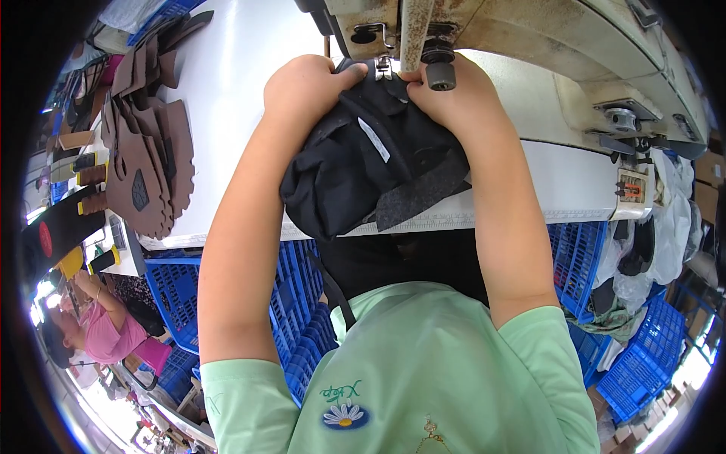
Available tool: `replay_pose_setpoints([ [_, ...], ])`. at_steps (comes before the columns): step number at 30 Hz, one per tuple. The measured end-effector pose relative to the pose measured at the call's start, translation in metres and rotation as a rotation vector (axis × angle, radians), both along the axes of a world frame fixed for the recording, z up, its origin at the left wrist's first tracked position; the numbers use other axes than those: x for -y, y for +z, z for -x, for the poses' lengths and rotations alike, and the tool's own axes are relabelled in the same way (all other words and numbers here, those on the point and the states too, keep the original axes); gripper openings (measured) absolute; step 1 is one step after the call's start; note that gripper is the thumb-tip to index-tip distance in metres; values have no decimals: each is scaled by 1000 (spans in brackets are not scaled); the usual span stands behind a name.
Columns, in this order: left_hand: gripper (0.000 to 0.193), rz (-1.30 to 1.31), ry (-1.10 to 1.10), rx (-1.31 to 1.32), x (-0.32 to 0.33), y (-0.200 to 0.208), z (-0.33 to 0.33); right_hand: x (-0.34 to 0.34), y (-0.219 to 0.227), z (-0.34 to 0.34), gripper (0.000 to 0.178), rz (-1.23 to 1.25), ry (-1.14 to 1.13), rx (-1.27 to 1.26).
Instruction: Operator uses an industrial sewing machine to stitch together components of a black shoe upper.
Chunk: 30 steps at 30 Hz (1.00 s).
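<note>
A bunched black fabric piece (340, 174) with a narrow white label (373, 139) lies at the sewing machine, hanging slightly over the table's near edge. A dark grey felt-like flap (423, 193) shows along its near side. My left hand (306, 85) grips the fabric's far left edge, thumb on top, just left of the metal presser foot (383, 68). On the other side of the foot, my right hand (457, 91) holds the far right edge, partly behind the machine's dark round knob (441, 76). The fabric's far edge is at the foot; the needle cannot be made out.
The sewing machine's arm (544, 38) passes over the white table (234, 45). Scalloped brown cut pieces (144, 151) are stacked at left, near several thread spools (92, 175). Blue crates (174, 295) stand below the table on both sides. A person in pink (113, 333) works at far left.
</note>
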<state>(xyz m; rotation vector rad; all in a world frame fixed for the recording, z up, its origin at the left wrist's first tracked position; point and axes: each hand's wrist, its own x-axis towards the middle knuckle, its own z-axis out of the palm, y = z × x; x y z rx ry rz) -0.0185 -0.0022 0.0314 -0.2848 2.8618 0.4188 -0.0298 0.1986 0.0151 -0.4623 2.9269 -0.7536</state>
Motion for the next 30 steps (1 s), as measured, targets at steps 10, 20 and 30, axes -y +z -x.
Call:
replay_pose_setpoints([
  [10,63,6,4,14,-2,3,0,0,-2,-1,25,20,-20,-7],
  [20,64,0,2,3,-1,2,-1,1,-5,-1,25,40,-28,-21],
  [30,65,-6,-9,12,-1,1,1,0,15,-9,26,-15,-40,79],
])
